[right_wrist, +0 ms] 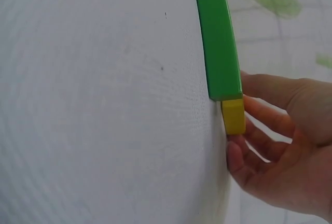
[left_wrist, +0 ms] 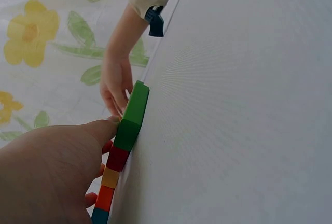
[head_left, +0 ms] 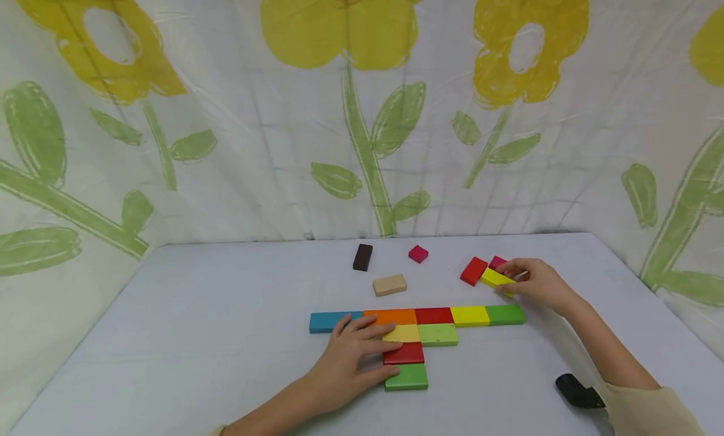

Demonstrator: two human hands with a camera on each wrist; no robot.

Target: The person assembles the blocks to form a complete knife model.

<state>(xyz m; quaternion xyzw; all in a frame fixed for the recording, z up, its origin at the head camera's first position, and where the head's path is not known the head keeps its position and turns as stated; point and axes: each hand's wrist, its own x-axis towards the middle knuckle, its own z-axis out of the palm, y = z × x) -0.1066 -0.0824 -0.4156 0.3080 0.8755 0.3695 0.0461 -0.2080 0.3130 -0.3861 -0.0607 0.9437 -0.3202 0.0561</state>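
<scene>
My left hand (head_left: 351,367) lies along the left side of a flat block layout, fingers spread and relaxed. Its fingertips touch the orange block (head_left: 390,316), the pale yellow block (head_left: 404,333) and the red block below it (head_left: 404,354); the thumb rests on the green block (head_left: 407,377) at the bottom. At the back right, my right hand (head_left: 537,285) pinches a yellow block (head_left: 495,277) between thumb and fingers. That block lies tilted beside a loose red block (head_left: 474,271) and a crimson block (head_left: 497,262), partly hidden by the fingers.
The layout's top row also has a blue block (head_left: 334,322), a red, a yellow and a green block (head_left: 506,315); a light green block (head_left: 438,335) sits below. Behind lie a tan block (head_left: 389,285), a dark brown block (head_left: 362,257) and a crimson cube (head_left: 418,254).
</scene>
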